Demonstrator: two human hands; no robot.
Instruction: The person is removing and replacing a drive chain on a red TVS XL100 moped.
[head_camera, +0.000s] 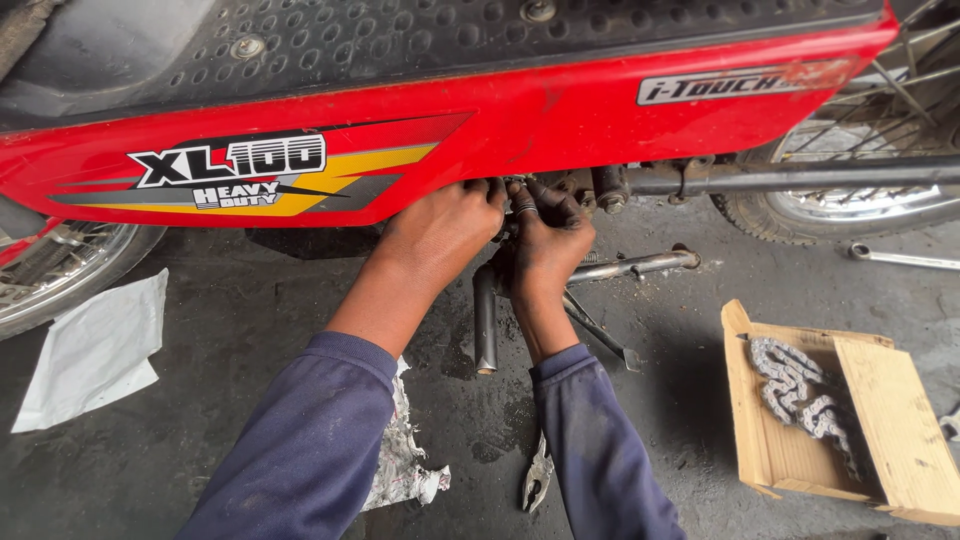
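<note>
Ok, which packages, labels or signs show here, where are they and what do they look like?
Side decal: red panel, left; white lettering over yellow and grey stripes.
Small badge: same panel, upper right; grey strip.
Cardboard box: floor, lower right; open, brown, holding a chain.

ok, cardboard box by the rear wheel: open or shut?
Open. The cardboard box has its flap folded back, and a coiled chain lies exposed inside.

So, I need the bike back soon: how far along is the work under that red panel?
Done: a chain already lies coiled in the open cardboard box, and pliers lie on the floor. In hand: left hand and right hand both work at the greasy parts under the red side panel; what they grip is hidden. Left: judging by that, probably fitting and closing up.
</note>
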